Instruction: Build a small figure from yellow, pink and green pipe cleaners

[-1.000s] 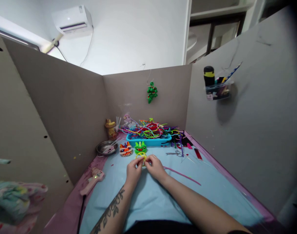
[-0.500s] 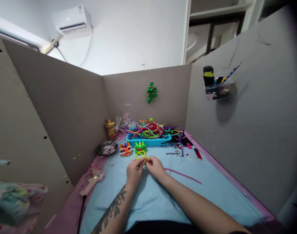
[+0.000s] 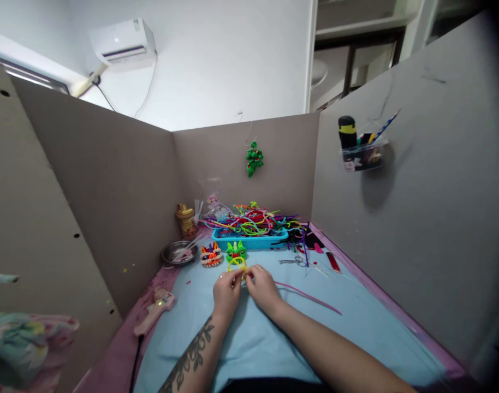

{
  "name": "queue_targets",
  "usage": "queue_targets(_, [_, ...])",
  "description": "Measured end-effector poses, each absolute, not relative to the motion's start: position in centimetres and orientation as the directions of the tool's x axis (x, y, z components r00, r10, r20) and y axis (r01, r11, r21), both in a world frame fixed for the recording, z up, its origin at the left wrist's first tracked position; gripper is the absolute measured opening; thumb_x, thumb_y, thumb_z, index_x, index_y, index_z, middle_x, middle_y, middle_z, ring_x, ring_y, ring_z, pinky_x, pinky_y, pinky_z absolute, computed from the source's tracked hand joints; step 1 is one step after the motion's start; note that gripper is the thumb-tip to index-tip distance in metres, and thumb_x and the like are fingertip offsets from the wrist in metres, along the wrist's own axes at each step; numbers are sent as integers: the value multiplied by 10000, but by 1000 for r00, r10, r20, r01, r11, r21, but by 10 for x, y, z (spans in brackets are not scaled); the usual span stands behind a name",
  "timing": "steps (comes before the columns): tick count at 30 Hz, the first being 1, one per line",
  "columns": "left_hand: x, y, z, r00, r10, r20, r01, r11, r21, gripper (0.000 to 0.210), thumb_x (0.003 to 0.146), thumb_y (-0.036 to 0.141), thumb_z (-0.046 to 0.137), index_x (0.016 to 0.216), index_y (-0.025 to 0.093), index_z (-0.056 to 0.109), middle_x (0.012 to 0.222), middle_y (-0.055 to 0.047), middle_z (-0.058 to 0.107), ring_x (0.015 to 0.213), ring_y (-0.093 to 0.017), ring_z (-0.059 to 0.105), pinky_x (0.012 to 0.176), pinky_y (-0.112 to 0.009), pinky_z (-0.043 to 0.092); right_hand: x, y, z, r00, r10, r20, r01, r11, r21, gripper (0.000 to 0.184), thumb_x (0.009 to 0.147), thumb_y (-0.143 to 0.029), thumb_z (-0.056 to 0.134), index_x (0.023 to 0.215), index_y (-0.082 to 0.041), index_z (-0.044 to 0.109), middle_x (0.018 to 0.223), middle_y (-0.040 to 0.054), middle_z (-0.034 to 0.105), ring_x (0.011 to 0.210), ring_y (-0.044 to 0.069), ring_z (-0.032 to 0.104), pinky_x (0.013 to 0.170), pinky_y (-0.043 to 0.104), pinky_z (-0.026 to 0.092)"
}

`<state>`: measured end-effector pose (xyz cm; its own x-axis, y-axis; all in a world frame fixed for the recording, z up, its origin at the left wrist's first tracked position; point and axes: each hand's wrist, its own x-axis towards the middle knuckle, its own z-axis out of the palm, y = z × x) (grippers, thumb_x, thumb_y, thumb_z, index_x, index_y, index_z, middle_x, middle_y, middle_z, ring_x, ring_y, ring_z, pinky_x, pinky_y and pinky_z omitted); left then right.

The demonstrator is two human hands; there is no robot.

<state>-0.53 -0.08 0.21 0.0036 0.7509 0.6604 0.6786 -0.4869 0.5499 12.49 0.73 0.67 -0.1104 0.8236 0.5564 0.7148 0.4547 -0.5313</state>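
Between my two hands is a yellow pipe cleaner [image 3: 236, 261] bent into a loop. My left hand [image 3: 227, 289] pinches its lower part between thumb and fingers. Close against it, my right hand [image 3: 261, 285] pinches the same pipe cleaner from the right; the fingertips hide the spot they hold. Just beyond the loop stands a green dragon-like head [image 3: 236, 252] of pipe cleaners. An orange and white head [image 3: 211, 255] sits to its left. Behind my right hand, a pink pipe cleaner [image 3: 310, 297] lies across the blue sheet [image 3: 257, 349].
A blue tray [image 3: 249, 240] heaped with coloured pipe cleaners stands at the back. Scissors [image 3: 293, 261] and a red strip [image 3: 333, 262] lie to the right. On the left are a metal bowl [image 3: 179, 254] and a pink glue gun [image 3: 155, 312] with a black cord. Grey panels [image 3: 249, 185] enclose the table.
The view has tipped slightly, so the scene sits a little lower. My right fingers have shifted slightly at the yellow pipe cleaner; both hands stay at it.
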Motion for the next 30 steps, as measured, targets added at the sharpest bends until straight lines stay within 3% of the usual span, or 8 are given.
queue_targets(7, [-7,1,0,-15,782,624,623,-480,618,204,810,260,504,893,210,683,786,-39,687,652,-147,572,652,-273,450,127,10,7,-103,816,569,661,483,-573,158,787,-140,446,677,-184,552,740,31,589,759,161,536,705,251,351])
queue_targets(19, [-2,5,4,-73,886,458,257,-427,867,261,748,290,561,951,150,647,933,-82,690,823,-187,636,711,-296,494,128,15,7,-105,822,559,583,506,-635,166,772,-153,464,641,-184,561,687,12,580,703,151,525,650,241,352])
queue_targets(30, [-4,7,5,-96,915,393,117,-382,917,238,693,255,611,895,133,644,891,-93,698,815,-197,650,751,-314,500,126,13,7,-109,811,575,615,509,-602,169,784,-135,452,672,-182,570,718,21,587,749,158,535,700,251,355])
